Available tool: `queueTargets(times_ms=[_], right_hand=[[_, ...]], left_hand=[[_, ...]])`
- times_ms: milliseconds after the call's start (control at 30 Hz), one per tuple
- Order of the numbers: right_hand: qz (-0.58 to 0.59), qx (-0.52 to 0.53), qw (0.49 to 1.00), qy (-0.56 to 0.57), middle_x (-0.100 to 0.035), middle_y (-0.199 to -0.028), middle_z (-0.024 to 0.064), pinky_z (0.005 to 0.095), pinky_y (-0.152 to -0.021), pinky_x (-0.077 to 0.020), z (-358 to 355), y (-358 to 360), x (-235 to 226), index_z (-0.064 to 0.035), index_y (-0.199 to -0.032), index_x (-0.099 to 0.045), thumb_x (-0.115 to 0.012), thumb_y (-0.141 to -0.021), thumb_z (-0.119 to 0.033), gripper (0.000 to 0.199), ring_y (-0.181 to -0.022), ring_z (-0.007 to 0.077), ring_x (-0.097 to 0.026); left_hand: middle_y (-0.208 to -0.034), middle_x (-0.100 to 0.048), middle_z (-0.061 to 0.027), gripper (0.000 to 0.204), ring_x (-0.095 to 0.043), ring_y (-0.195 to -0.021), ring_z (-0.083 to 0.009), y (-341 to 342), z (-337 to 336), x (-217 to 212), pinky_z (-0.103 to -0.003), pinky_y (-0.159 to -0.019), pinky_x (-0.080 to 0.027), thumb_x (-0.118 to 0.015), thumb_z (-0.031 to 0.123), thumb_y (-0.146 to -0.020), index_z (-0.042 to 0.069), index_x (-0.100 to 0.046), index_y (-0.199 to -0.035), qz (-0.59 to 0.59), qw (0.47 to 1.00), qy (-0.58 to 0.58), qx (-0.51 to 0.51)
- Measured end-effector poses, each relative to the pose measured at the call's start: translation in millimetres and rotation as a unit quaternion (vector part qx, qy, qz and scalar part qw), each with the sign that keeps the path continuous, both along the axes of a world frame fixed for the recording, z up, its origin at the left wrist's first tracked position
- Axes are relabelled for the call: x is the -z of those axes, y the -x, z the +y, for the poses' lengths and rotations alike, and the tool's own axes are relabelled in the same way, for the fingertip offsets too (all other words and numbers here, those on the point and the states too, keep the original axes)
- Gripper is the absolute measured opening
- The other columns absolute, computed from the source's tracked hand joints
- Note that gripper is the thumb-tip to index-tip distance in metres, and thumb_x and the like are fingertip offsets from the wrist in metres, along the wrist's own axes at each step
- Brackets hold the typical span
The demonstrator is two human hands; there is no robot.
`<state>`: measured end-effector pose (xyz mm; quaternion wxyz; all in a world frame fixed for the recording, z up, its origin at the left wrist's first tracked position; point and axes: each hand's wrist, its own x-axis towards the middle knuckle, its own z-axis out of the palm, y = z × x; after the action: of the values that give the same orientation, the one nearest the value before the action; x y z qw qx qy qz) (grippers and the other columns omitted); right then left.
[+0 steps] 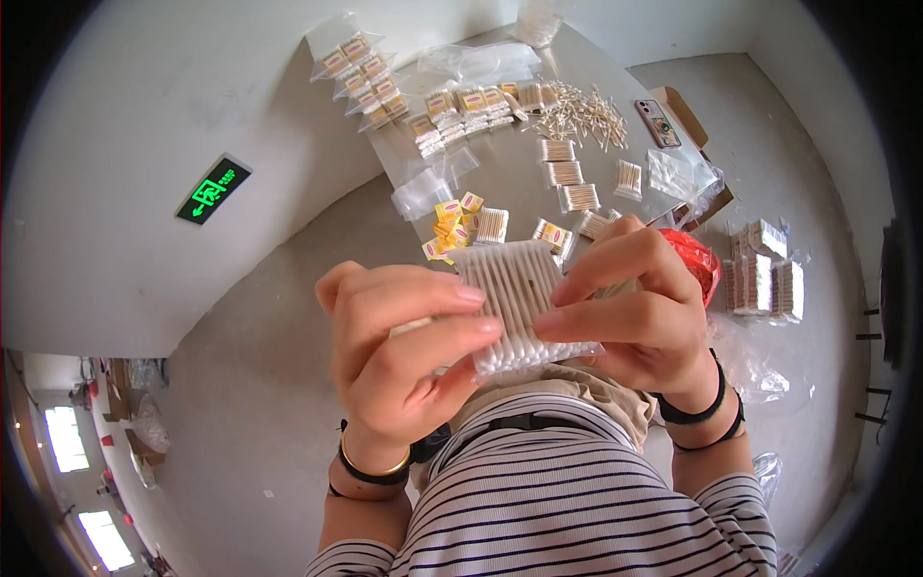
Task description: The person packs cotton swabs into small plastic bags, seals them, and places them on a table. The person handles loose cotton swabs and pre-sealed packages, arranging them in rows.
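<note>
While both hands are pinching a flat row of cotton swabs [514,306], left hand [399,361] fingers curling narrowly over its near edge, right hand [639,308] fingertips pressing its far side, table [519,178] lying beyond the fingertips.

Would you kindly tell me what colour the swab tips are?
White, on the cotton swabs held by both hands; head view.

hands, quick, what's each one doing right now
Left hand: closed on the left side of the bundle of cotton swabs.
Right hand: closed on the right side of the same bundle.
</note>
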<state>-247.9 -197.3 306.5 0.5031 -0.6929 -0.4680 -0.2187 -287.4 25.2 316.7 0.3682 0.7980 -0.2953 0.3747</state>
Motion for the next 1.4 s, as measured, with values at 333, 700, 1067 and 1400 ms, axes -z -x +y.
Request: queueTargets(times_ms=[333,700,1067,1400], right_hand=[[-0.011,0.009,0.999,-0.032,-0.062,-0.098,0.0031,0.0313,-0.07,-0.0434,5.6,2.9,2.9,-0.0115,-0.104,-0.073,-0.074,-0.071,-0.007,0.033,-0.081,0.0184,-0.06],[0.011,-0.009,1.0,0.023,-0.065,-0.097,0.0075,0.033,-0.072,-0.0474,4.0,-3.0,0.2,-0.0063,-0.102,-0.071,-0.077,-0.087,-0.025,0.025,-0.085,0.0211,-0.063],[0.03,-0.008,0.999,0.013,-0.066,-0.092,0.0064,0.0332,-0.07,-0.0479,3.0,-2.9,-0.4,-0.0068,-0.097,-0.073,-0.078,-0.085,-0.02,0.019,-0.081,0.0216,-0.062],[0.011,0.035,0.999,-0.038,-0.062,-0.094,0.0043,0.0346,-0.067,-0.0449,10.8,6.1,0.5,-0.01,-0.097,-0.07,-0.08,-0.078,-0.017,0.022,-0.081,0.0232,-0.061]], left_hand=[[-0.105,-0.067,0.0053,0.04,-0.062,-0.089,-0.0167,1.5,8.6,5.2,-0.034,-0.077,-0.035,-0.087,0.016,-0.068,0.024,-0.067,-0.101,-0.037,0.999,-0.036,-0.011],[-0.086,-0.069,0.004,0.036,-0.062,-0.079,-0.013,-1.2,2.8,6.3,-0.034,-0.078,-0.033,-0.09,0.031,-0.067,0.016,-0.075,-0.095,0.071,0.995,0.026,0.057],[-0.088,-0.073,0.0018,0.033,-0.063,-0.076,-0.0127,-2.4,6.6,7.8,-0.033,-0.079,-0.032,-0.088,0.032,-0.069,0.013,-0.078,-0.095,0.095,0.993,0.022,0.07],[-0.097,-0.07,0.0004,0.022,-0.065,-0.082,-0.0174,-3.6,7.0,14.8,-0.036,-0.078,-0.033,-0.082,0.029,-0.079,0.018,-0.073,-0.096,0.049,0.992,0.063,0.094]])
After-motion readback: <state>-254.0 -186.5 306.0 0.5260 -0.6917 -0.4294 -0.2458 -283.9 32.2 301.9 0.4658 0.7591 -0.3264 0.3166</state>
